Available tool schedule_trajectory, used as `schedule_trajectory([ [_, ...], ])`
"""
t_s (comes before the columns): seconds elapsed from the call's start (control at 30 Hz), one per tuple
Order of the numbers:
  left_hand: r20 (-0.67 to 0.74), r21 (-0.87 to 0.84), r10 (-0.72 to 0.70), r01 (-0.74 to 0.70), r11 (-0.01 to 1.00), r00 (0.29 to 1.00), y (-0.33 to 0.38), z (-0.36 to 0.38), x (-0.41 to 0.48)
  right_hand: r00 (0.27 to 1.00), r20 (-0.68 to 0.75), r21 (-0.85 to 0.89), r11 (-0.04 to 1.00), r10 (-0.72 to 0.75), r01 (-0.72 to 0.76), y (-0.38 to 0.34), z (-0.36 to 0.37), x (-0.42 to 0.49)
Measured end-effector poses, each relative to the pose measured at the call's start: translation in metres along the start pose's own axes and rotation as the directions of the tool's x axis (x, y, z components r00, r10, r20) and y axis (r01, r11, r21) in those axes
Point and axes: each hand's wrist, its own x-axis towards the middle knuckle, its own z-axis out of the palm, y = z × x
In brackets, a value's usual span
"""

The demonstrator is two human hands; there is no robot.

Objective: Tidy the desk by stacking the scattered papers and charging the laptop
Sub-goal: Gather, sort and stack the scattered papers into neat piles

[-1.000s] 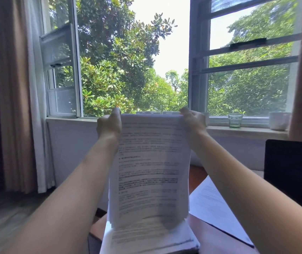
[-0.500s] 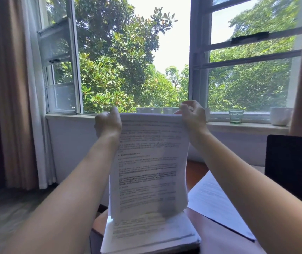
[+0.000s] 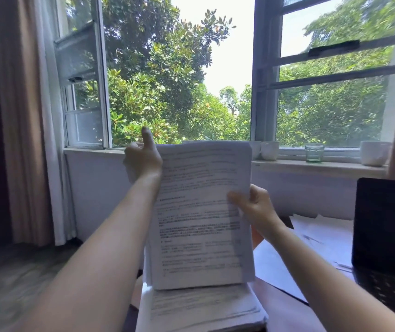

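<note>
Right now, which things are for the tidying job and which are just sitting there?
For the job: held papers, stack under them, loose sheets, laptop.
Just lying about: glass, cups, curtain.

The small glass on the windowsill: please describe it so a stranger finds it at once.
Look along the windowsill under the right pane. Between a white cup and a wider white cup stands the small glass. It alone is clear and greenish; both cups are opaque.
</note>
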Motion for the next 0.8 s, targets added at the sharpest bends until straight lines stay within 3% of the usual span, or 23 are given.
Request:
schedule_trajectory([
  [0.13,0.221,-0.238,0.063,-0.009,0.971,0.973,-0.046,-0.005,-0.010,0.994,-0.107,0.052,0.999,-0.007,0.013,0.002,0.009,0.000],
  [0.27,0.458,-0.212,0.055,0.049,0.976,0.887,-0.105,-0.014,-0.045,0.984,-0.178,0.063,0.998,-0.009,0.020,0.005,0.014,-0.002],
  [0.4,0.417,-0.318,0.032,0.113,0.941,0.908,-0.117,-0.014,-0.064,0.976,-0.215,0.083,0.995,-0.035,0.054,-0.001,0.021,-0.004],
  [0.53,0.393,-0.395,0.038,0.132,0.909,0.919,-0.099,-0.015,-0.064,0.986,-0.137,0.151,0.982,-0.092,0.113,-0.015,0.021,-0.001],
  [0.8,0.523,-0.239,-0.141,0.304,0.922,0.841,-0.143,-0.018,-0.077,0.984,0.145,0.224,0.965,0.104,-0.135,0.024,0.001,-0.029],
])
